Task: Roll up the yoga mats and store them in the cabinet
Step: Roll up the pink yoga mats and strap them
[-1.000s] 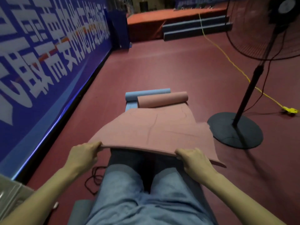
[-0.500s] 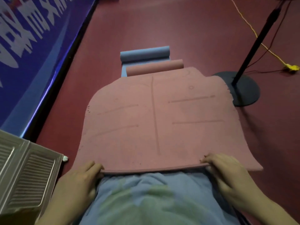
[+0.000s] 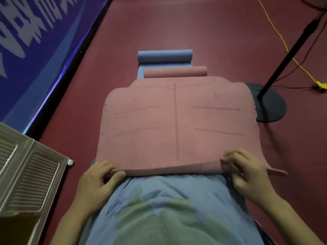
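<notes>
Item: pink yoga mat [image 3: 177,121], near end lifted over the person's lap, far end already curled into a short roll [image 3: 175,71] on the floor.

Left hand [image 3: 97,183]: fingers curled under the near edge, thumb on top, pinching the mat at its left corner.

Right hand [image 3: 244,172]: fingers bent over the near edge, gripping and turning it inward; the first fold of a roll appears to start here.

Step in hand, judged: beginning the roll from the near end. Best done with both hands tucking evenly, so that the edge turns square to the printed centre line and the roll does not run off as a cone; the right side looks ahead of the left.

Near left: cabinet door [image 3: 30,174], louvred, open, just beside the left forearm.

Left margin: blue banner wall [image 3: 35,59], with a strip of red floor [image 3: 203,23] between it and the mat.

Right margin: fan stand base [image 3: 272,106], touching or just under the mat's right edge; cannot tell which. Yellow cable [image 3: 283,45] beyond.

Far: blue yoga mat [image 3: 164,55], partly rolled, beyond the pink roll. Open floor ahead.
</notes>
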A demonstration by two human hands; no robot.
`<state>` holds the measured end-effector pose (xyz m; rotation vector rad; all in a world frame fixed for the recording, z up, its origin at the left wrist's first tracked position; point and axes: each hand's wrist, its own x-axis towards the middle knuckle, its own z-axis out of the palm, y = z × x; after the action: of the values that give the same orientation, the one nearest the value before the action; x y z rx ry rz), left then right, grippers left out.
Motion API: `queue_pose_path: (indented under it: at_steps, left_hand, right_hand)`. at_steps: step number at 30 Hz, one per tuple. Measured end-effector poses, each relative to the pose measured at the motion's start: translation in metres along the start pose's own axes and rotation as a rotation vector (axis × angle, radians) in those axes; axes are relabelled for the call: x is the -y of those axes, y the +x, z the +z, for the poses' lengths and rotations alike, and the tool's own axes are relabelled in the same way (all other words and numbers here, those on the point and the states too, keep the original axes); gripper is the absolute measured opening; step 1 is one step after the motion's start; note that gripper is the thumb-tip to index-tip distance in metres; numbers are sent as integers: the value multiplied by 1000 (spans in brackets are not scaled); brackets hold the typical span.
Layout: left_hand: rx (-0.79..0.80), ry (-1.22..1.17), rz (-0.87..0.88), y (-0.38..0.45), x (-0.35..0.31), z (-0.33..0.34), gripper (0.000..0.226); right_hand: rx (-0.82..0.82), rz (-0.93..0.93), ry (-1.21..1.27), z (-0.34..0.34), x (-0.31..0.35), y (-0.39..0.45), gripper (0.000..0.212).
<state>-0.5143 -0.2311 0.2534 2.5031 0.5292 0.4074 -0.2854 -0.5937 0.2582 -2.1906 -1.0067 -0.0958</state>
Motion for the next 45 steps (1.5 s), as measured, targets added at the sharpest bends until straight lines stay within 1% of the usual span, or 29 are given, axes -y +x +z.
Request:
queue_pose_path:
  at_steps: [3, 5, 6, 8, 10, 12, 14, 16, 20, 23, 24, 26, 29, 32, 35, 38, 40, 41, 43, 45]
  left_hand:
    - [-47, 51, -130, 10, -3, 6, 51]
    - [-14, 62, -242, 19, -10, 5, 54]
    - [13, 70, -286, 23, -13, 4, 56]
    - [32, 70, -319, 25, -19, 3, 52]
    - [-43, 38, -260, 21, -25, 4, 33]
    - [-164, 65, -167, 14, -32, 9, 18]
    - [-242, 170, -35, 7, -34, 16, 9]
    - [-236, 241, 49, 4, -33, 18, 13]
    - [-178, 301, 76, 1, -32, 12, 25]
    - [-112, 345, 75, 3, -32, 9, 42]
    - [-89, 367, 74, 6, -32, 9, 44]
    - [-63, 391, 79, 10, -32, 12, 39]
    - [-50, 365, 108, 15, -29, 19, 34]
    - [-68, 371, 122, 23, -29, 24, 32]
    - [-65, 322, 30, 31, -33, 26, 34]
    - [-13, 320, -9, 34, -32, 23, 44]
    - [8, 303, -26, 35, -29, 20, 48]
    - [3, 284, -44, 34, -28, 20, 49]
    - [-18, 224, -90, 30, -27, 24, 52]
    - [-50, 120, -151, 28, -29, 27, 51]
  right_hand:
    - [49, -21, -105, -3, 1, -2, 18]
    - [42, -41, -198, -2, 5, -3, 19]
    - [30, -47, -244, -1, 8, -5, 22]
    - [-2, -32, -311, 4, 16, -8, 28]
    - [-29, 15, -351, 8, 23, -8, 28]
    - [-28, 41, -388, 10, 25, -7, 28]
    - [4, 34, -417, 11, 25, -7, 29]
    - [30, 23, -418, 11, 21, -7, 32]
    - [64, 14, -381, 10, 13, -6, 33]
    - [74, 12, -357, 12, 11, -4, 30]
    - [71, 8, -351, 13, 11, -3, 29]
    - [51, 9, -331, 15, 9, -2, 27]
    - [38, 33, -295, 20, 4, 3, 23]
    - [64, 107, -218, 27, 0, 6, 22]
    - [113, 125, -123, 28, -6, 6, 22]
    - [185, 105, 18, 24, -10, 9, 35]
    - [228, 106, 109, 21, -12, 10, 39]
    - [251, 130, 156, 20, -12, 10, 35]
    - [261, 225, 278, 22, -12, 12, 11]
    - [204, 224, 263, 26, -12, 14, 15]
